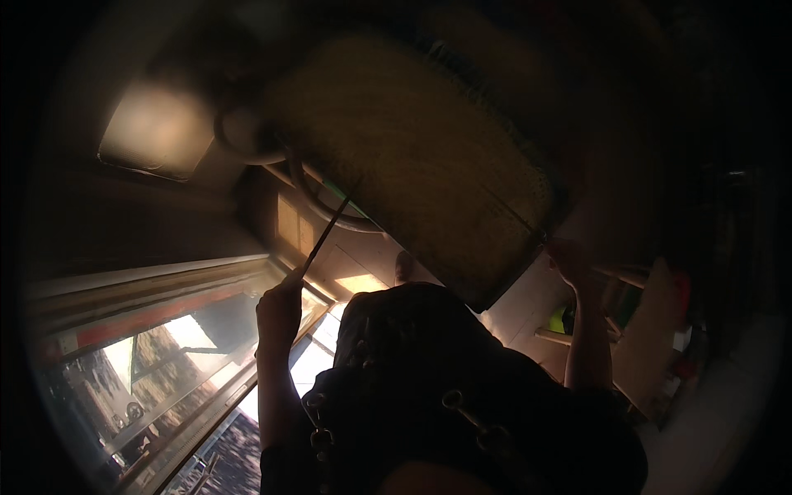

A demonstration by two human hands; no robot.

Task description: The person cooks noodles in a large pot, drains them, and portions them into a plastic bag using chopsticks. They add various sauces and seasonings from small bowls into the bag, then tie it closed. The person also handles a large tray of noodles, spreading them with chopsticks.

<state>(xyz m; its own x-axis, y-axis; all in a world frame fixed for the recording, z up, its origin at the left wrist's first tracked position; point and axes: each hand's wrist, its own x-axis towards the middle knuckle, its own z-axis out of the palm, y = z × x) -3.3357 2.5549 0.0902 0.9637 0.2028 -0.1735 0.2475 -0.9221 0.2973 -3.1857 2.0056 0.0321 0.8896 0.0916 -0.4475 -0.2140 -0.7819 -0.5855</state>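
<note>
My left hand (279, 309) is closed around the lower end of a thin dark stick (328, 232), whose far tip reaches the edge of a large, dark yellow-brown flat panel (427, 161). At the panel's lower right corner, my right hand (566, 257) is closed around another thin stick (510, 209) that points up and left over the panel. Deep shadow hides the fingers' detail and what kind of sticks these are. The panel's upper right edge looks rough or fringed. Whether either tip touches the surface cannot be told.
A sunlit glass window (179, 346) with a wooden frame lies at lower left. Curved rails (309, 198) show beside the panel's left edge. A wooden chair-like piece (646, 334) stands at right, near a bright green item (557, 320). A pale, glowing square (158, 133) is at upper left.
</note>
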